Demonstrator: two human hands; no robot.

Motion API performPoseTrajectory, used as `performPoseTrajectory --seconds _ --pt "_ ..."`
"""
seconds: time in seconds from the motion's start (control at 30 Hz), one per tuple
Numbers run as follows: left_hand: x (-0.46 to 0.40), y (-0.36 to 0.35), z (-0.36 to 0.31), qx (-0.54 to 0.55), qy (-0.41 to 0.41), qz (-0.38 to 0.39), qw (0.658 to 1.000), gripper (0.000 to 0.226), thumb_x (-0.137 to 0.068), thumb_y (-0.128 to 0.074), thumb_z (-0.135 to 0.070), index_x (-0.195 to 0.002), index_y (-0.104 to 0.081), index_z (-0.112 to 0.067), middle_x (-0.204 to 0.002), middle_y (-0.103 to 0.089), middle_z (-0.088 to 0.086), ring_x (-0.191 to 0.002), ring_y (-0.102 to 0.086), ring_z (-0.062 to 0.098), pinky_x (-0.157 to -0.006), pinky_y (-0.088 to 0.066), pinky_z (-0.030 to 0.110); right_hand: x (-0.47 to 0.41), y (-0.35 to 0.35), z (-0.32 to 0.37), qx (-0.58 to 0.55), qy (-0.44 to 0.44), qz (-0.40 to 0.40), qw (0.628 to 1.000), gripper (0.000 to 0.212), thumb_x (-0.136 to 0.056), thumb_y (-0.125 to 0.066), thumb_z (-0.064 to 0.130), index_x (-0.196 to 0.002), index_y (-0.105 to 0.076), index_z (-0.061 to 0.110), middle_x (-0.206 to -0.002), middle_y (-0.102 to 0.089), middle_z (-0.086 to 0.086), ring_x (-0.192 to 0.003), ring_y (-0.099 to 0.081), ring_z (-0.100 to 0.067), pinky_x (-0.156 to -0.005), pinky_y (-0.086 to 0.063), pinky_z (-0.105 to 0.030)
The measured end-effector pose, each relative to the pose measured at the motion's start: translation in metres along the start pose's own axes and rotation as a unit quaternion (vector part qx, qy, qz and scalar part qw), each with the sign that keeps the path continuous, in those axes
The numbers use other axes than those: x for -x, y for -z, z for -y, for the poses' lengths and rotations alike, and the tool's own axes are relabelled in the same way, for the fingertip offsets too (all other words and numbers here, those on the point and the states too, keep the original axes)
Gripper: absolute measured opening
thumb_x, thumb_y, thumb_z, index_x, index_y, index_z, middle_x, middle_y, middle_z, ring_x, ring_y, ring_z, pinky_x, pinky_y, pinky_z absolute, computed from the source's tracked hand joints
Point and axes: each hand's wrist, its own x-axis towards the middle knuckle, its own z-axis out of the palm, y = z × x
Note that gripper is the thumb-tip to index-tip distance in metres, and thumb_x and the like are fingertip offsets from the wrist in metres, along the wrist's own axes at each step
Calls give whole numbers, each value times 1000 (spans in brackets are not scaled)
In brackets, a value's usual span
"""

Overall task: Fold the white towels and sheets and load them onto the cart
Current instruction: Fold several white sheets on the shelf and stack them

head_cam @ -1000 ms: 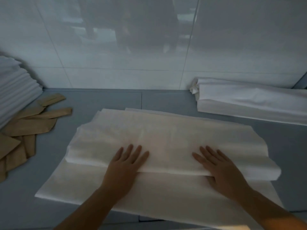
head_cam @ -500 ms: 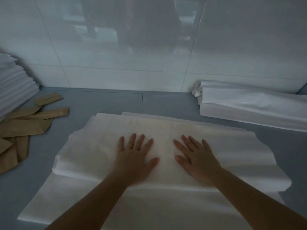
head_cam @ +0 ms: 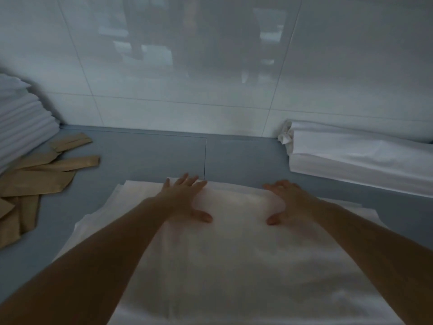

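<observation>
A white sheet (head_cam: 236, 254) lies spread on the grey table (head_cam: 150, 158), folded over itself, and fills the lower middle of the view. My left hand (head_cam: 185, 198) lies flat near the sheet's far edge, fingers straight and spread, thumb out to the right. My right hand (head_cam: 285, 200) presses flat on the far edge about a hand's width to the right, its thumb pointing left. Both arms reach far forward over the sheet. No cart is in view.
A rolled white sheet (head_cam: 360, 158) lies along the tiled wall (head_cam: 187, 78) at the back right. A stack of folded white linen (head_cam: 21, 127) stands at the far left. Several brown paper sleeves (head_cam: 39, 174) lie scattered beside it.
Both hands have slid forward from the middle of the sheet to its far edge. The view has moved closer over the table.
</observation>
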Motion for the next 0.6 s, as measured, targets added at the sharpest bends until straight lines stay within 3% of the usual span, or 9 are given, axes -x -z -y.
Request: performPoseTrajectory --seconds 0.1,0.17,0.2,0.27,0.37,0.5,0.6 --pt "-15 -6 11 -20 10 -2 1000 126 -42 -42 -98 -148 -15 -35 -157 -15 -7 -145 -11 21 -110 -16 59 -13 3 5 26 -4 2 1000 106 -58 -81 59 -145 -26 33 -141 -36 -5 -130 -36 -28 -108 -33 -39" --pt "-19 -8 11 -42 -2 -34 999 118 -36 -40 -98 -138 -29 -40 -142 -34 -7 -133 -29 23 -101 -28 54 -15 6 7 -19 -9 16 1000 94 -56 -85 52 -133 -37 30 -131 -47 -3 -114 -48 -23 -91 -42 -32" --pt "-19 -8 9 -48 -4 -44 998 112 -35 -41 -97 -132 -33 -40 -134 -40 -7 -127 -36 22 -96 -31 51 -15 7 8 -42 -11 26 999 86 -56 -86 48 -126 -41 28 -127 -52 -2 -104 -50 -19 -81 -40 -27" --pt "-17 -9 3 -34 14 -39 999 99 -36 -47 -92 -119 -37 -39 -121 -52 -7 -117 -48 21 -88 -31 45 -11 4 11 -42 -7 37 998 77 -61 -85 46 -123 -45 24 -125 -54 -1 -101 -52 -18 -74 -34 -22" --pt "-4 -9 0 18 23 -21 999 77 -43 -59 -83 -102 -36 -40 -111 -62 -8 -106 -58 20 -81 -26 38 -4 -3 18 -15 -6 28 999 70 -65 -81 46 -125 -54 21 -126 -58 -3 -111 -56 -21 -74 -34 -20" --pt "17 -8 -3 7 -12 -8 1000 63 -68 -67 -66 -121 -56 -32 -122 -60 -6 -113 -56 20 -83 -37 30 11 0 24 -8 16 15 1000 54 -70 -78 42 -116 -60 19 -120 -61 -4 -106 -58 -22 -71 -33 -21" --pt "39 -7 -6 -6 -38 -20 999 45 -77 -67 -49 -115 -61 -25 -118 -62 -2 -110 -56 21 -81 -40 28 30 6 19 -18 42 33 998 48 -74 -75 32 -118 -58 22 -122 -57 1 -105 -54 -15 -70 -28 -18"
